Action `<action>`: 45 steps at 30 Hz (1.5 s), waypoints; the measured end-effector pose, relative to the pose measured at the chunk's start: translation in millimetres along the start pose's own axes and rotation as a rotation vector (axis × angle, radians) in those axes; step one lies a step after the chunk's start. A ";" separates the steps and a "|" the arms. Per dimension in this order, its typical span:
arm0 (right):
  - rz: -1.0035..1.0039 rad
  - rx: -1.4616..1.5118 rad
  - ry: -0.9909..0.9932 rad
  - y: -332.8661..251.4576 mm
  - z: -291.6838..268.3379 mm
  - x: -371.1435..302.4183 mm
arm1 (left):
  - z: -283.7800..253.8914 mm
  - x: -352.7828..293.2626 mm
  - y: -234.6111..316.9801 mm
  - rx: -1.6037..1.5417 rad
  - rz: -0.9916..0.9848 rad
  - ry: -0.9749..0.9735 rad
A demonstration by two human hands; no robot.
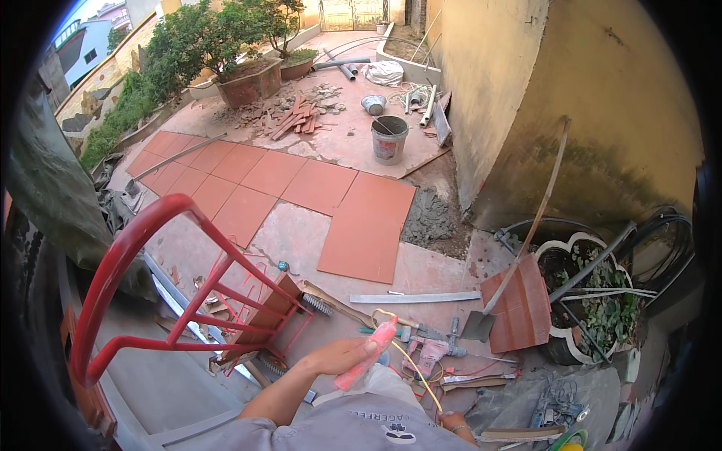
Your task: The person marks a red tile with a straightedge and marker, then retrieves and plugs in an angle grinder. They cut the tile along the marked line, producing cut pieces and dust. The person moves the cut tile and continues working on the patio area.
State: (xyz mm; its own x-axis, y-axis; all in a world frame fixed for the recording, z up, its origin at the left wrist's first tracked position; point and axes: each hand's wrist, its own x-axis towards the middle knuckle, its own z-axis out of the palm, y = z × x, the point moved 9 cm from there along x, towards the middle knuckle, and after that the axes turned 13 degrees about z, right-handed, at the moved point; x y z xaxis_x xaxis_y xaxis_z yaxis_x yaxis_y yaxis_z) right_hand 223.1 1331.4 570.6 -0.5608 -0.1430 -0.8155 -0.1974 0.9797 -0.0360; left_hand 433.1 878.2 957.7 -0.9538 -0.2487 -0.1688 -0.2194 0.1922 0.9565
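My left hand (342, 357) is closed around a pinkish-red, bottle-shaped object (383, 336), held at a slant in front of my shirt. Low on the right, my right hand (456, 425) is closed at the end of a thin yellow cord (427, 385); part of the hand is cut off by my body. The cord loops up past the bottle-shaped object; whether it joins it I cannot tell. On the ground just beyond lies a pink and grey power drill (430, 356), with a short-handled tool (406, 331) beside it.
A red tubular hand truck (199, 218) leans at left. Terracotta tiles (368, 225) cover the ground ahead, beside wet mortar (429, 218) and a bucket (389, 140). At right stand a shovel (477, 325), a ridged red sheet (519, 304) and a scalloped planter (575, 244).
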 end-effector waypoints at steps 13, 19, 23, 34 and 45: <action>0.126 0.315 -0.068 -35.7 -89.0 63.3 | -53.8 191.6 37.4 0.037 0.094 -0.201; 0.263 0.554 -0.103 -54.2 -101.3 73.3 | -75.2 292.1 28.4 0.042 0.081 -0.343; 0.360 0.645 -0.126 -87.0 -136.7 90.1 | -104.7 384.1 6.0 0.008 0.047 -0.474; 0.254 0.267 0.043 -287.9 -404.7 282.7 | -272.8 661.9 -80.9 -0.063 -0.160 -0.304; -0.054 0.502 0.258 -485.8 -653.3 363.8 | -416.3 809.5 -27.3 -0.286 -0.095 -0.187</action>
State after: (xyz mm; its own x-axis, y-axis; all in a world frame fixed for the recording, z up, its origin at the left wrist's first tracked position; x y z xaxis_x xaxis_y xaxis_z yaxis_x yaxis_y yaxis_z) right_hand -410.3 711.6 668.7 -0.7512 -0.1632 -0.6396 0.1395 0.9078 -0.3954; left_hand -247.4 276.4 894.0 -0.9589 -0.0697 -0.2752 -0.2674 -0.1032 0.9580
